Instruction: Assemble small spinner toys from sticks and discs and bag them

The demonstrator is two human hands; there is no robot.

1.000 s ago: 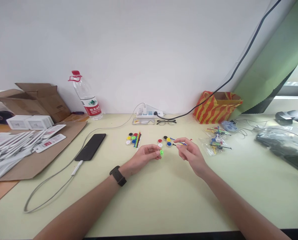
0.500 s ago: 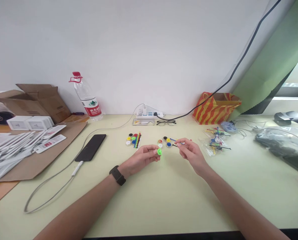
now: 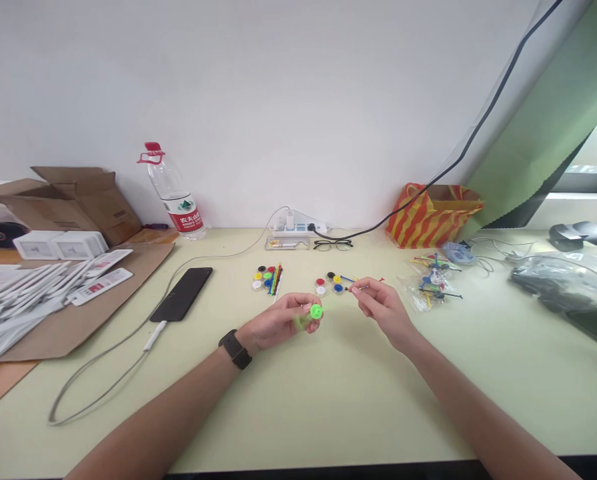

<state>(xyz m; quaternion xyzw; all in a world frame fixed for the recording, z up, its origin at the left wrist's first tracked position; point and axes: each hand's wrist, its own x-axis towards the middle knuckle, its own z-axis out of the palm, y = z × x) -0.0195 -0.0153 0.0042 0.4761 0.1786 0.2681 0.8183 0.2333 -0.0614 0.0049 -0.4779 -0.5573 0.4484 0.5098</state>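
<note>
Okay so from where I'm standing, left forearm point(image 3: 178, 403) and right forearm point(image 3: 471, 393) slant inward toward each other. Left hand point(image 3: 282, 321) is in a pinch, thumb against fingers. Right hand point(image 3: 381, 308) has thumb and index tips close together, other fingers curled. Hands are near, not touching.

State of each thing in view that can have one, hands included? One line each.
Left hand, closed on a green piece
Right hand, fingers pinched, hold unclear
Phone, screen dark, cable plugged in
Bottle, standing, cap on
Cardboard box, flaps open
Striped bag, top open
Power strip, black plug in
Watch, worn
</note>
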